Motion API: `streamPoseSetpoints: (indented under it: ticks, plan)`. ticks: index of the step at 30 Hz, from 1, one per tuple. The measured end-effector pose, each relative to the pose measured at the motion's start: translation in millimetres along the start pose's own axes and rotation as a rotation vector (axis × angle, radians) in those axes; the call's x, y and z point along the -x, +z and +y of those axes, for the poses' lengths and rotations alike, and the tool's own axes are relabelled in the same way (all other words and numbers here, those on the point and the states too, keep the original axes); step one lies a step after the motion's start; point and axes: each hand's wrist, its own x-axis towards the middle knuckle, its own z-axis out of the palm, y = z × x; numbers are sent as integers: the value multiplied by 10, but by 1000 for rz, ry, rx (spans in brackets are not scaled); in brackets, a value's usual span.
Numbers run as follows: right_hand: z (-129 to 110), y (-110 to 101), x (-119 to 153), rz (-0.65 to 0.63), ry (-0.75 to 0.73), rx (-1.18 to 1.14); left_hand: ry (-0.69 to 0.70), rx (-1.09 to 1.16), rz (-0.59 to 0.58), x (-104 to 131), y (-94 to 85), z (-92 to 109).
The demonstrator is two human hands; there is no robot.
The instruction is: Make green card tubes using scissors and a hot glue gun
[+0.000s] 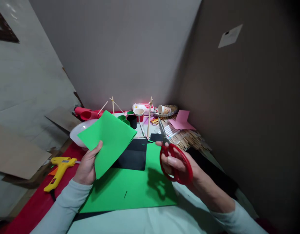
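My left hand (88, 165) pinches a piece of green paper (111, 139), thumb on its near face, and holds it tilted above the table. Red-handled scissors (176, 164) are in my right hand (175, 162), fingers through the loops, with the blades pointing up and away. The blades are apart from the held piece. Below both hands lies a large green sheet (130, 191), and a black sheet (134, 154) rests on its far part. A small dark sliver (125, 194) is on the green sheet.
A yellow glue gun (60, 170) lies at left by a white bowl (75, 135). Behind are red rolls (88, 113), a red-and-white paper cup (139, 114), a black cup (131, 122) and upright sticks (150, 115). Bamboo sticks (194, 140) and folded pink paper (181, 120) lie at right.
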Motion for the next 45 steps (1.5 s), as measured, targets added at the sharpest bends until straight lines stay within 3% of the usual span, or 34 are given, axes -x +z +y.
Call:
streamPoseSetpoints:
  ticks: [5,10,14,21,38,45]
  plan:
    - [130,169,-210,-282,44,-174,77,53,9,-56,-5,-13]
    - [208,163,-136,-448,139,-354,118,79,40,-119,-34,-43]
    - [236,156,-75,-451,180,-453,99,56,44,-140,-43,-75]
    - [218,135,-94,-418,250,-425,103,18,50,-137,-47,-111]
    - [228,133,-113,-394,273,-448,167,-49,71,-167,-79,-85]
    - [124,138,-89,-396,294,-418,180,-48,51,-150,-78,-85]
